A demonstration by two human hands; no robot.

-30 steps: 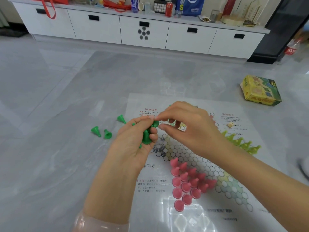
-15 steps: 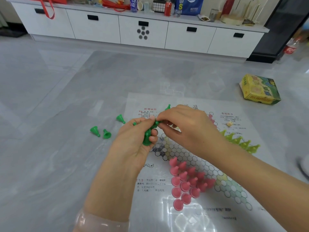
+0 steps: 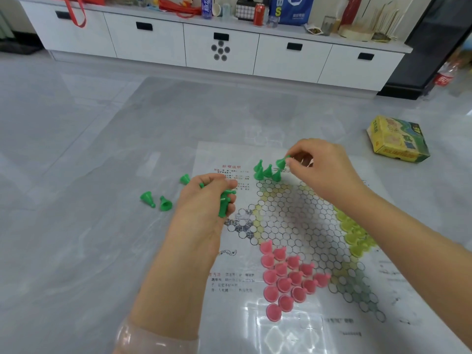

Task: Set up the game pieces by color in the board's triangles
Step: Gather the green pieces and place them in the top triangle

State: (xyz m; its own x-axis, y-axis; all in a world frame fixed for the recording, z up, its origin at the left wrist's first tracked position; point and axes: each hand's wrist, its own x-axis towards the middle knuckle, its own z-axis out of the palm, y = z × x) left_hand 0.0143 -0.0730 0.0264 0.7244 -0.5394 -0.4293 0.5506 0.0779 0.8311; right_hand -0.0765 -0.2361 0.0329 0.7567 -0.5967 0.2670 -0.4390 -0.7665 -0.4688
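A paper game board (image 3: 293, 215) with a star of hexagon cells lies on the grey floor. My left hand (image 3: 204, 203) is closed around a few green pieces (image 3: 224, 203) at the board's left edge. My right hand (image 3: 319, 169) pinches one green piece (image 3: 282, 162) just above the far triangle. Three green pieces (image 3: 267, 172) stand in that triangle. Several pink pieces (image 3: 286, 277) fill the near triangle. Yellow-green pieces (image 3: 355, 236) sit in the right triangle, partly hidden by my right forearm.
Three loose green pieces lie on the floor left of the board, two together (image 3: 155, 200) and one (image 3: 185, 179) closer to my left hand. A yellow game box (image 3: 397, 139) lies at the right. A white cabinet (image 3: 219, 44) runs along the back.
My right hand has left my left hand and moved right and away with one green piece to the far triangle. The green pieces standing there have come into view.
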